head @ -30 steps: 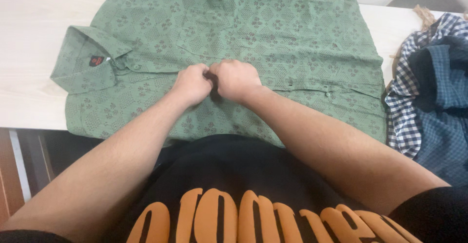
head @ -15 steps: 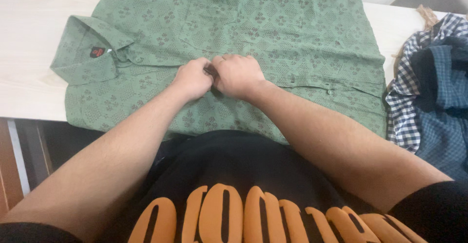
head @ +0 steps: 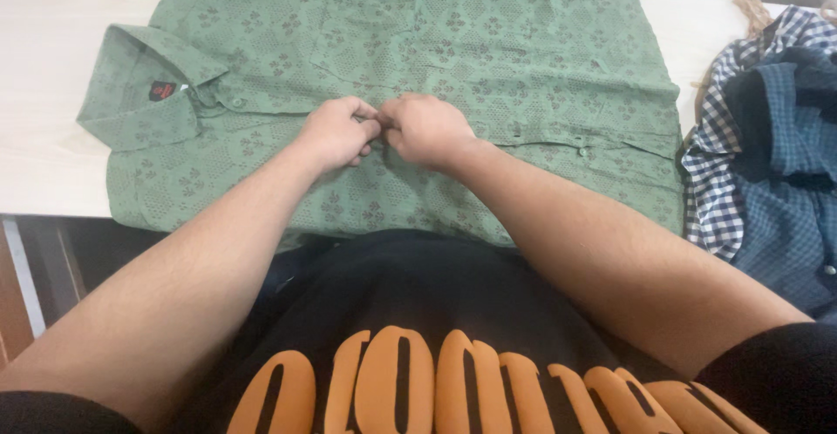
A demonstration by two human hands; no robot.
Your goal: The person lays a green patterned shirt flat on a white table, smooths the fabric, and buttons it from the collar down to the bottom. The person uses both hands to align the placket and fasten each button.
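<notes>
At the near edge of the view, at six o'clock, a black top with orange lettering [head: 436, 347] is seen, and both bare forearms run forward from it toward the middle of the bench [head: 44, 77]. There the left hand [head: 336, 133] and the right hand [head: 427, 129] are brought together, knuckles almost touching, with the fingers curled narrow and pinched on the front strip of a green patterned shirt [head: 488, 50]. The shirt is laid flat across the bench, its collar [head: 144, 94] at nine o'clock and its hem at three o'clock. What lies between the fingertips is hidden by the hands, so a button cannot be made out there; one small button [head: 581, 150] is seen further along the strip toward three o'clock. The step in hand is judged to be the fastening of the shirt front at its middle. A fine pinch and a small push through the cloth would be called for. At three o'clock a heap of blue checked clothes [head: 767, 155] is left lying beside the hem.
</notes>
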